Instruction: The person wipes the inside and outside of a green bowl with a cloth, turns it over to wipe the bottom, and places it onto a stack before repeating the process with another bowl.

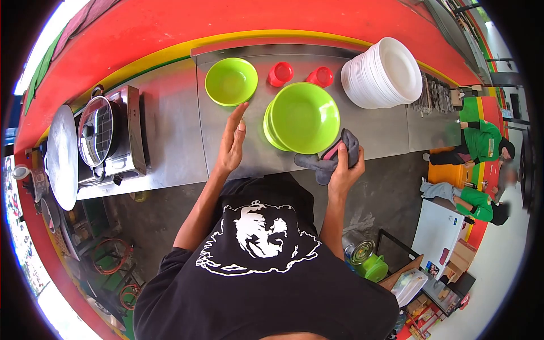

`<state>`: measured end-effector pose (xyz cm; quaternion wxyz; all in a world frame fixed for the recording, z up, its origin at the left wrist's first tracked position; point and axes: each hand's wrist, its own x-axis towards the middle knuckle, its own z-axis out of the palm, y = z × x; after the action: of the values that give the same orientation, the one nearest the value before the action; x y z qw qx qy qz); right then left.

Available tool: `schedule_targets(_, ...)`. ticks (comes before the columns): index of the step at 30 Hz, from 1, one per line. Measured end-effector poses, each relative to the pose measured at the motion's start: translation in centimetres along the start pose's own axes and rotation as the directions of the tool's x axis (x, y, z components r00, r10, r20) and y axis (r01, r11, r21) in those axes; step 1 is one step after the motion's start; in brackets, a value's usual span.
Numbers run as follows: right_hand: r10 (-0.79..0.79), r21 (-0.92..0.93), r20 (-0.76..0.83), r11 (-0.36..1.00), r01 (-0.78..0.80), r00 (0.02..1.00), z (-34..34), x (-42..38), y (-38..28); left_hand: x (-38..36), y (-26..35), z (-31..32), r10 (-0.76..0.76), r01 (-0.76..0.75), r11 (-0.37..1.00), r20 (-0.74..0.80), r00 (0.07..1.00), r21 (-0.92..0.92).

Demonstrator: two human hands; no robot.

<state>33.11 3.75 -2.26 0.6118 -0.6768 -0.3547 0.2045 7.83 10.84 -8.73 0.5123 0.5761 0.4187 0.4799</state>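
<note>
My left hand [232,141] is raised over the front of the steel counter [175,124], fingers stretched out and nothing in them. Its fingertips come close to the lower rim of a lime-green bowl [231,81]. In my right hand [345,173] is a dark grey cloth [322,164], gripped between thumb and fingers, with a pinkish patch showing. The cloth lies against the lower right side of a small stack of lime-green bowls [306,118] on the counter. Behind this stack stand two red plastic cups, one to the left [280,73] and another to the right [321,77].
A tall stack of white plates [377,73] leans at the right, with cutlery [433,93] beyond it. On the left, a lidded pan [95,130] sits on a gas stove [133,130]. Two people in green shirts [484,141] are at the far right.
</note>
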Motion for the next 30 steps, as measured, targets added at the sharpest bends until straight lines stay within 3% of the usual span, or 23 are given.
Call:
schedule_targets(7,-0.006,0.071,0.12,0.998,-0.002,0.993,3.9,-6.0,-3.0,-1.8,-0.4,-4.4,-0.029,0.031,0.998,-0.027,0.999,0.046)
schedule_targets(12,0.017,0.11,0.45,0.991,-0.074,0.893,9.8,-9.9,-1.6,-2.9,-1.7,-7.3,-0.065,0.069,0.997,-0.097,0.993,0.036)
schedule_targets(14,0.028,0.098,0.504,0.991,-0.089,0.863,12.6,-10.9,1.6,-3.0,-2.5,-8.2,-0.077,0.081,0.996,-0.121,0.99,0.026)
schedule_targets(15,0.15,0.035,0.538,0.979,-0.2,0.83,13.5,-11.1,2.2,-3.1,-3.0,-8.7,-0.088,0.093,0.995,-0.13,0.988,0.026)
schedule_targets(16,0.092,0.076,0.494,0.986,-0.149,0.864,14.9,-11.4,4.1,-3.2,-3.6,-9.1,-0.101,0.105,0.994,-0.142,0.985,0.027)
schedule_targets(18,0.259,0.11,0.449,0.934,-0.341,0.855,16.9,-11.4,6.2,-2.9,-5.6,-10.0,-0.111,0.113,0.994,-0.152,0.982,0.007)
schedule_targets(27,0.365,0.082,0.252,0.915,-0.395,0.896,23.2,-6.6,11.6,2.1,-10.9,-11.8,-0.262,0.262,0.965,-0.191,0.946,-0.022)
schedule_targets(30,0.393,0.069,0.23,0.906,-0.418,0.89,25.1,-4.4,13.4,4.6,-12.4,-12.1,-0.228,0.235,0.972,-0.181,0.957,0.023)
